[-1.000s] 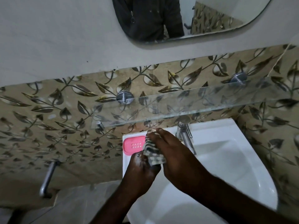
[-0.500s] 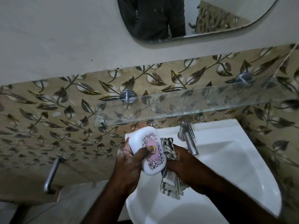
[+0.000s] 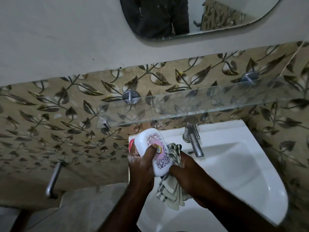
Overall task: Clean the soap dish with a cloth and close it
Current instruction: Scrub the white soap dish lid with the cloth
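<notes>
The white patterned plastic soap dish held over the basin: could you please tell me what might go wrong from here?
1. The left hand gripping the white patterned plastic soap dish looks sudsy, so the tilted dish could slip into the white ceramic basin.
2. The striped cloth, held by the right hand, hangs loose and might slip free.
3. The metal tap stands close; a wide wipe could knock it.

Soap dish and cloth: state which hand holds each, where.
Left hand grips the soap dish across its middle, thumb on the lid. Right hand grips the striped cloth by its bunched middle.
</notes>
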Tool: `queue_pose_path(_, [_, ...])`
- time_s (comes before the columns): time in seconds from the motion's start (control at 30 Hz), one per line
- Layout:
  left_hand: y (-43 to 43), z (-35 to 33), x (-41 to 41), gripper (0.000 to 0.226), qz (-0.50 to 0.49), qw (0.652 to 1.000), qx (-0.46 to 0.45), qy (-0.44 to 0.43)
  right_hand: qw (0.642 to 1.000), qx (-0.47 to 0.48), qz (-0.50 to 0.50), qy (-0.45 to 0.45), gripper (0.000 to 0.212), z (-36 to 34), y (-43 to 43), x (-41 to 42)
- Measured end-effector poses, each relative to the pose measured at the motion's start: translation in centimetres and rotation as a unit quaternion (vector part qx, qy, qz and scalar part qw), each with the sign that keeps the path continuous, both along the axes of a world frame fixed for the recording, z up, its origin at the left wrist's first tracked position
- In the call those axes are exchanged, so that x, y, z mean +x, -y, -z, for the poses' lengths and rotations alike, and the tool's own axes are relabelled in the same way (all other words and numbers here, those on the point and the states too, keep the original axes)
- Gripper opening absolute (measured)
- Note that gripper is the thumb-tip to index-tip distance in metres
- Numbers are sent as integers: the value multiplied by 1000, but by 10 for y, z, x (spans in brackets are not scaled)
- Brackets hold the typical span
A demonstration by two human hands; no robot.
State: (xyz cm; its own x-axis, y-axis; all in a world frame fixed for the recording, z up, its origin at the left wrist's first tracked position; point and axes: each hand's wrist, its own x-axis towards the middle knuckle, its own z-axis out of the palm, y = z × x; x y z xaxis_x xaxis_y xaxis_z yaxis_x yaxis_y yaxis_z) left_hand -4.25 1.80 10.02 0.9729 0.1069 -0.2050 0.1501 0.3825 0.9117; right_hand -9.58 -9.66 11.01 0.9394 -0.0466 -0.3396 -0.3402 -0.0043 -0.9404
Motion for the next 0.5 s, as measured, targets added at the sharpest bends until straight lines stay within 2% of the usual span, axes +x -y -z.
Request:
queue_pose_path(0.1, [1, 9, 3, 55, -33, 998, 62, 3, 997, 67, 23, -10, 35, -2, -5, -2])
queue_pose_path(0.23, [5, 15, 2, 65, -54, 983, 166, 49, 988, 148, 14, -39, 32, -5, -8, -6])
queue_pose_path(0.33, [1, 20, 11, 65, -70, 983, 165, 28, 982, 177, 9, -71, 30, -7, -4, -9])
queue_pose_path(0.4, [-3, 20, 20, 65, -95, 990, 101, -30, 975, 203, 0, -91, 27, -8, -1, -10])
queue_pose_path(0.47, [-8, 21, 28, 44, -88, 989, -17, -116, 976, 199, 19, -82, 28, -12, 4, -9])
queue_pose_path(0.5, [-9, 20, 29, 37, -45, 983, -89, -152, 982, 171, 49, -64, 28, -13, 8, -8])
